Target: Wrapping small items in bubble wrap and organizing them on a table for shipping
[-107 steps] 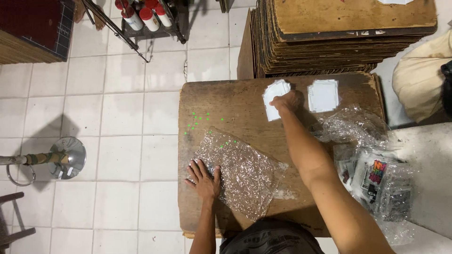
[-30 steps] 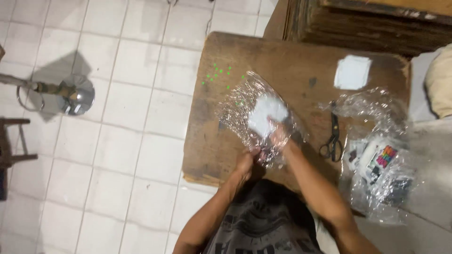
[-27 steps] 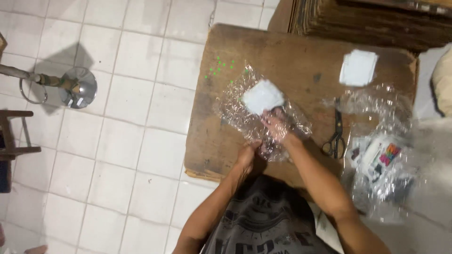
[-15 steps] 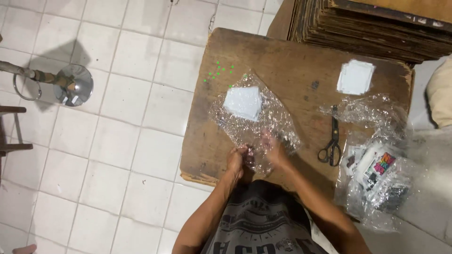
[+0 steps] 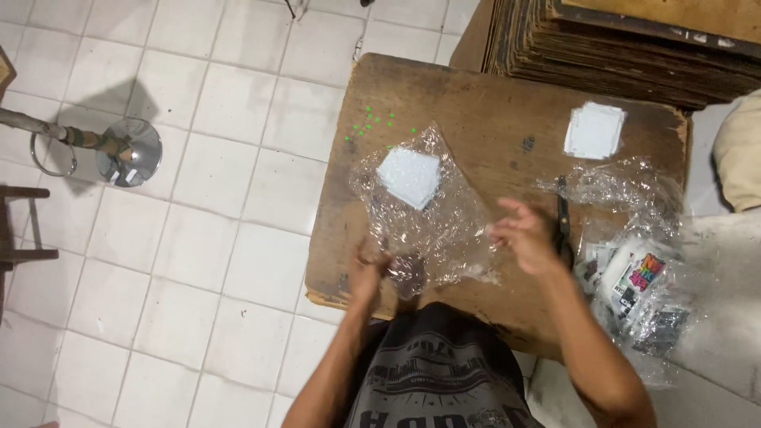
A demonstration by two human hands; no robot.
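A sheet of clear bubble wrap (image 5: 444,230) lies spread on a worn wooden table (image 5: 476,103). A small white square tile (image 5: 408,176) rests on the wrap's far part. My left hand (image 5: 371,269) pinches the wrap's near edge at the table's front. My right hand (image 5: 525,235) hovers just right of the wrap with fingers spread and holds nothing. Black scissors (image 5: 563,226) lie right beside that hand, partly hidden by it. A second white square tile (image 5: 594,131) sits at the table's far right.
Crumpled clear plastic (image 5: 618,186) and a bag of small printed packets (image 5: 638,289) lie at the table's right. A stack of flat brown boards (image 5: 626,47) stands behind the table. A metal stand with a round base (image 5: 127,152) is on the white tiled floor at left.
The white tile was carried from the far right and set on the bubble wrap. Both hands then pulled back to the wrap's near edge, and my right hand has now moved off to the right.
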